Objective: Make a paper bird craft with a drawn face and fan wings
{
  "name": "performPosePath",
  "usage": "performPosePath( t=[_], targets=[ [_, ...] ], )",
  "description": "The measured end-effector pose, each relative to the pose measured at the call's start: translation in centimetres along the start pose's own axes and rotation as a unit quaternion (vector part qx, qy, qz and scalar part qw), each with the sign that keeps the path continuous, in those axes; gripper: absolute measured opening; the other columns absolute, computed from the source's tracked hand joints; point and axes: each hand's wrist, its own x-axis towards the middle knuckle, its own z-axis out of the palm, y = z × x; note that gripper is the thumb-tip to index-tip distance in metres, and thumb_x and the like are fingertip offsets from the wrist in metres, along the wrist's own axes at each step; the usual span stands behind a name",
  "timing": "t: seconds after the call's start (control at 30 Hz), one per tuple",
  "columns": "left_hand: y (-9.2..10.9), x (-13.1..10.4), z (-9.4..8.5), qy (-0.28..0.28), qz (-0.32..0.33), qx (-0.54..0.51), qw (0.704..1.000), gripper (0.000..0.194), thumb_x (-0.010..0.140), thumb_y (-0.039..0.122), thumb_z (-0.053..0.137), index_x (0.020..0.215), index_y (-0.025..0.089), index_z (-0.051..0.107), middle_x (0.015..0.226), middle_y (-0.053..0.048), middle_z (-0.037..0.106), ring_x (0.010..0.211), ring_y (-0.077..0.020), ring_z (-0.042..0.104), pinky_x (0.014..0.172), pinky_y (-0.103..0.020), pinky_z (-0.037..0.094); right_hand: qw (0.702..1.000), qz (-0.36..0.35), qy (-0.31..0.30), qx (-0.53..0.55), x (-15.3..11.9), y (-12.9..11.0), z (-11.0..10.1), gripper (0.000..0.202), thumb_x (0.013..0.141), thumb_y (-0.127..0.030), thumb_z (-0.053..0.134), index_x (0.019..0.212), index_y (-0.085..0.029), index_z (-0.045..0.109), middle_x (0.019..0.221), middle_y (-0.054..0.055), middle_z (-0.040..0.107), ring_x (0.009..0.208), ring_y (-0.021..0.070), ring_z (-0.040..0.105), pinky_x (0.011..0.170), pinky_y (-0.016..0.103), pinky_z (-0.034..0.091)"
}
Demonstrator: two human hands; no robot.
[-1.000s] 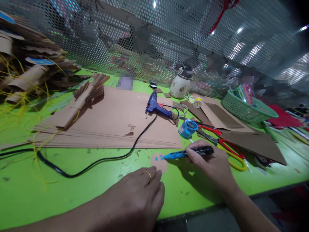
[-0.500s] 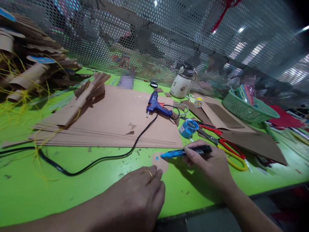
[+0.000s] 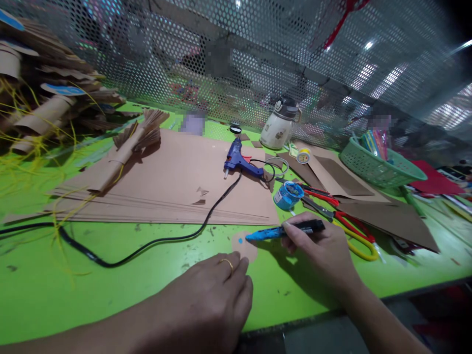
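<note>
A small rounded piece of tan paper (image 3: 250, 251) with a blue dot lies flat on the green table. My left hand (image 3: 206, 295), a gold ring on one finger, presses the paper's near edge with closed fingertips; its thumb is hidden. Between thumb and fingers, my right hand (image 3: 320, 250) grips a marker pen (image 3: 265, 234) whose front half is coated in blue and whose rear end is black. The blue tip points left, over or on the paper beside the dot; I cannot tell whether it touches. Behind the pen stands an open jar of blue paint (image 3: 287, 196).
Large brown paper sheets (image 3: 177, 187) carry a blue glue gun (image 3: 239, 162) and a rolled paper figure (image 3: 125, 155). The glue gun's black cord (image 3: 158, 241) crosses the table. Scissors (image 3: 354, 221), a green basket (image 3: 383, 167) and a flask (image 3: 278, 125) stand farther right and back.
Almost nothing differs. My right hand and the marker pen have shifted very slightly right; my left hand stays on the paper.
</note>
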Motion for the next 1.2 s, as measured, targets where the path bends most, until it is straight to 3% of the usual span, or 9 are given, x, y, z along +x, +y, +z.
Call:
performPosePath(
  t=[0.2, 0.4, 0.67, 0.9, 1.2],
  targets=[
    [-0.18, -0.02, 0.96, 0.064, 0.013, 0.001, 0.998, 0.039, 0.093, 0.008, 0.029, 0.103, 0.006, 0.067, 0.114, -0.021, 0.068, 0.102, -0.0305, 0.064, 0.089, -0.043, 0.053, 1.000, -0.005, -0.012, -0.009, 0.00, -0.06, 0.04, 0.016, 0.085, -0.033, 0.070, 0.078, -0.019, 0.067, 0.056, -0.001, 0.067, 0.048, 0.0101, 0.059, 0.047, 0.019, 0.049],
    [0.05, -0.10, 0.04, 0.004, -0.002, 0.003, 1.000, 0.041, 0.094, 0.008, 0.028, 0.110, 0.005, 0.065, 0.122, -0.022, 0.065, 0.110, -0.0317, 0.062, 0.095, -0.043, 0.050, 1.000, -0.005, -0.004, -0.002, 0.02, 0.10, -0.22, 0.016, 0.085, -0.033, 0.070, 0.078, -0.019, 0.066, 0.055, -0.002, 0.067, 0.046, 0.0103, 0.059, 0.045, 0.019, 0.049],
    [0.24, -0.23, 0.73, 0.045, -0.019, -0.015, 0.999, 0.040, 0.095, 0.008, 0.031, 0.109, 0.008, 0.068, 0.121, -0.018, 0.066, 0.110, -0.0305, 0.062, 0.096, -0.043, 0.049, 0.999, -0.005, -0.019, -0.025, 0.15, -0.26, -0.07, 0.017, 0.085, -0.032, 0.068, 0.075, -0.018, 0.065, 0.055, -0.001, 0.065, 0.046, 0.0111, 0.058, 0.046, 0.021, 0.049],
    [0.12, -0.12, 0.40, 0.041, -0.014, -0.010, 0.999, 0.040, 0.096, 0.008, 0.031, 0.110, 0.007, 0.068, 0.122, -0.019, 0.066, 0.111, -0.0310, 0.061, 0.095, -0.043, 0.050, 0.999, -0.001, 0.020, -0.032, 0.06, -0.21, -0.41, 0.016, 0.083, -0.031, 0.069, 0.073, -0.019, 0.064, 0.052, -0.002, 0.064, 0.043, 0.0106, 0.056, 0.043, 0.019, 0.047],
    [0.12, -0.12, 0.16, 0.015, -0.016, -0.025, 0.999, 0.037, 0.094, 0.007, 0.034, 0.113, 0.006, 0.066, 0.124, -0.021, 0.064, 0.114, -0.0315, 0.060, 0.096, -0.044, 0.051, 0.999, 0.005, 0.001, -0.047, 0.22, -0.07, -0.37, 0.017, 0.084, -0.033, 0.068, 0.074, -0.019, 0.064, 0.053, -0.002, 0.063, 0.044, 0.0112, 0.055, 0.044, 0.021, 0.047]
  ],
)
